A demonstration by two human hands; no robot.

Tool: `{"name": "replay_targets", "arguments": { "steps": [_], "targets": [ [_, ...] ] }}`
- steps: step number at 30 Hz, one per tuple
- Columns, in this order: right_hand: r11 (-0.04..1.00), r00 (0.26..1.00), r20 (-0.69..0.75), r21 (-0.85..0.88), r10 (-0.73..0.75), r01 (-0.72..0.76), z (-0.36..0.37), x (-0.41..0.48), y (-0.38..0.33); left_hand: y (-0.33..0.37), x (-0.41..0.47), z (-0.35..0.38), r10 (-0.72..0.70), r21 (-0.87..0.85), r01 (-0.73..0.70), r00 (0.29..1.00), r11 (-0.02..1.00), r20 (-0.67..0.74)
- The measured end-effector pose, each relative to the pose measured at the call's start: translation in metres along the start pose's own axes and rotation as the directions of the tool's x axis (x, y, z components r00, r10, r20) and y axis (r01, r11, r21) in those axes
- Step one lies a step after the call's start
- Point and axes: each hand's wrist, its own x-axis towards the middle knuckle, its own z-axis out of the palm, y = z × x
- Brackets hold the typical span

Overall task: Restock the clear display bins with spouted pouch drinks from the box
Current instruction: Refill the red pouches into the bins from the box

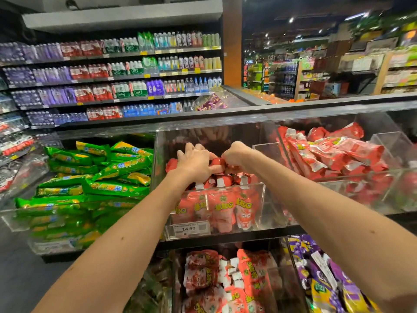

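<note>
red spouted pouches (223,206) stand labels-out in the clear bin (273,199); left hand (196,163) and right hand (234,155), grips clamped on pouches, likely seating more behind.

The middle clear bin (259,199) – the one carrying the price tag (191,229) on its front wall – holds red pouches (222,208) with white spouts. Just above the tag a row stands upright against the front wall, spouts up; behind that row more lie heaped – crumpled, overlapping.
</note>
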Motion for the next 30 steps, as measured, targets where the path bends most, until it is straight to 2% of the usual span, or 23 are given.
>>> {"name": "replay_targets", "arguments": {
  "steps": [2,6,12,14,16,18,20,22,23,27,30],
  "targets": [
    [1.0,0.997,-0.081,-0.021,0.004,-0.006,0.009,0.005,0.007,0.002,0.003,0.007,-0.011,0.069,0.01,1.0,0.998,0.004],
    [0.993,0.988,-0.14,-0.11,-0.059,0.044,0.024,0.009,0.014,-0.005,0.012,0.016,-0.04,0.053,0.039,0.999,0.998,0.017],
    [0.925,0.925,-0.283,-0.35,-0.252,0.145,0.025,0.0,0.018,-0.006,0.009,0.016,0.018,-0.016,-0.019,0.997,1.0,-0.074],
    [0.878,0.888,-0.3,-0.436,-0.349,0.198,0.02,-0.017,0.019,-0.007,0.0,0.012,0.061,-0.086,-0.077,0.982,0.993,-0.178],
    [0.844,0.816,-0.349,-0.456,-0.461,0.282,0.009,-0.04,0.022,-0.004,-0.011,0.007,0.12,-0.196,-0.197,0.93,0.961,-0.346],
    [0.827,0.74,-0.398,-0.413,-0.541,0.382,0.003,-0.074,0.034,0.006,-0.035,0.002,0.107,-0.353,-0.308,0.867,0.883,-0.487],
    [0.823,0.673,-0.474,-0.32,-0.568,0.47,0.002,-0.117,0.063,0.024,-0.072,0.006,0.106,-0.397,-0.415,0.788,0.819,-0.606],
    [0.839,0.669,-0.515,-0.237,-0.536,0.49,0.004,-0.159,0.11,0.051,-0.114,0.022,0.131,-0.364,-0.488,0.721,0.794,-0.68],
    [0.858,0.686,-0.526,-0.203,-0.502,0.472,0.006,-0.18,0.139,0.067,-0.134,0.037,0.128,-0.378,-0.497,0.72,0.781,-0.681],
    [0.949,0.741,-0.614,-0.044,-0.273,0.313,0.002,-0.266,0.276,0.161,-0.198,0.116,0.18,-0.583,-0.497,0.837,0.643,-0.516],
    [0.986,0.787,-0.609,0.052,-0.095,0.159,-0.016,-0.336,0.373,0.26,-0.244,0.179,0.269,-0.736,-0.429,0.903,0.523,-0.335]
  ]
}}
